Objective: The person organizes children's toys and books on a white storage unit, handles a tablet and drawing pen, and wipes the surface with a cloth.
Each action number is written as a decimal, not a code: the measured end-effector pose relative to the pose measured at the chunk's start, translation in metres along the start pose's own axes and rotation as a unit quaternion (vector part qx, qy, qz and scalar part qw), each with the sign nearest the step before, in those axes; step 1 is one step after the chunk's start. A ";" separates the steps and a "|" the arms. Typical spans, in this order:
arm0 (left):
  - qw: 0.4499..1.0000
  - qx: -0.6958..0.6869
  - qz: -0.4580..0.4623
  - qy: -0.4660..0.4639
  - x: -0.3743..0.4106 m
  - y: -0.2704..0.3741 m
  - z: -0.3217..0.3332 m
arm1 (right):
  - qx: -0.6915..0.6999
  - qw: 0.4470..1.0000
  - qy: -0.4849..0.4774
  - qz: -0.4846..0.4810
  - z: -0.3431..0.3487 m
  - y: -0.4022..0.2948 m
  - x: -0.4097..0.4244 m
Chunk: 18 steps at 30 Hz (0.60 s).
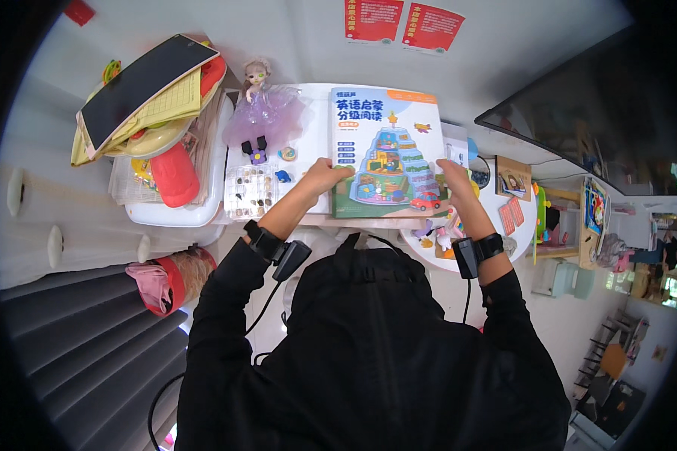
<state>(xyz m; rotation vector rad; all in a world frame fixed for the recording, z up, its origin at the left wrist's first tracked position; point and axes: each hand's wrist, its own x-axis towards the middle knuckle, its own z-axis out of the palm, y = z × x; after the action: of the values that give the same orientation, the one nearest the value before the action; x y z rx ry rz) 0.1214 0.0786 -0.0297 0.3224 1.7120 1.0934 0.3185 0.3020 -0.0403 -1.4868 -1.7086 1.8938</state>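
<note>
Between my two hands is a large children's picture book or boxed set [392, 152] with a cartoon tower and a red car on its cover, which bears writing. My left hand [328, 179] grips its lower left edge, thumb on the cover. On the right edge, my right hand [456, 176] holds it the same way. The fingers beneath are hidden. Left of it, on the white table [317, 124], a doll in a purple tulle dress [265, 113] leans at the back. Nearer me lie a clear compartment box of small stones [252, 190] and a small blue toy [282, 176].
A black drawing tablet [149, 87] tops a pile of papers at left. A red cap-like item [175, 176] lies below it. At right, a round white table [522, 225] carries small toys and a brown book [513, 176]. A large dark screen [564, 118] hangs on the right wall.
</note>
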 end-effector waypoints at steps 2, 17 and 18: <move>1.000 -0.011 -0.011 0.003 0.000 0.001 0.004 | 0.061 0.997 -0.013 0.042 -0.010 0.007 0.013; 0.988 -0.023 0.139 -0.055 -0.009 0.026 -0.006 | 0.094 0.987 0.121 -0.056 0.020 0.018 -0.008; 0.981 -0.053 0.176 -0.065 -0.015 0.032 -0.006 | 0.109 0.981 0.128 -0.092 0.019 0.006 -0.018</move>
<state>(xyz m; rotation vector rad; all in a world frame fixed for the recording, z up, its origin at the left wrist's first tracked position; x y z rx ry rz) 0.1138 0.0827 0.0053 0.6325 1.5083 1.3813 0.3158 0.2754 -0.0391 -1.3691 -1.4205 1.6533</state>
